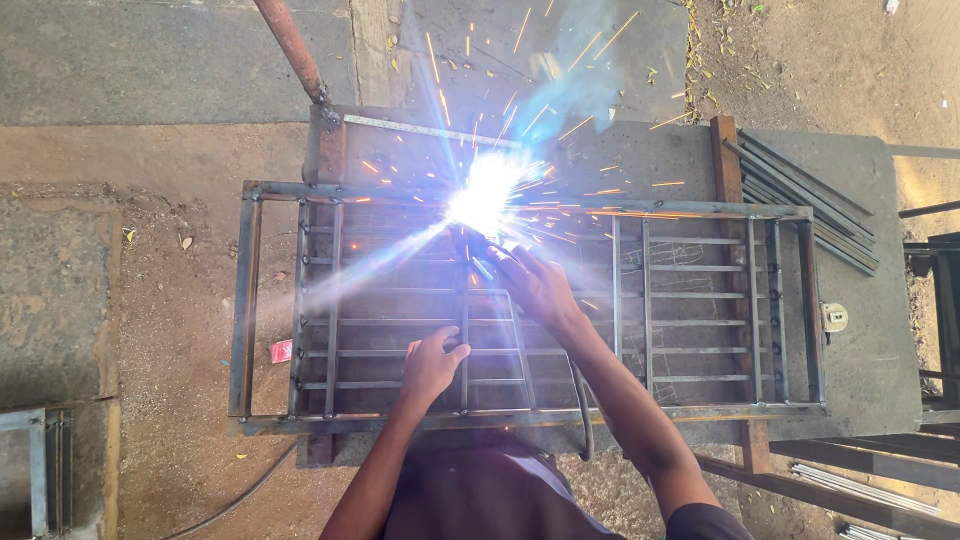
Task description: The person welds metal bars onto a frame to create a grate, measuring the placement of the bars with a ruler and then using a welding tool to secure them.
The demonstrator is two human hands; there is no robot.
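Note:
A rectangular steel grille frame (246, 300) of bars lies flat on a metal work table (860, 300). My right hand (540, 285) grips a welding electrode holder (482, 262) whose tip meets the grille's far rail, where a bright white arc (485, 195) throws sparks and smoke. My left hand (430, 365) rests on the grille's bars nearer me, fingers curled over a vertical bar. The weld point itself is hidden by glare.
A rusty pipe (290, 45) slants in at top left. Loose steel strips (810, 200) lie on the table's right part. A cable (583, 410) hangs from the holder over the near edge. More metal frames (40, 470) stand at bottom left and at right on bare ground.

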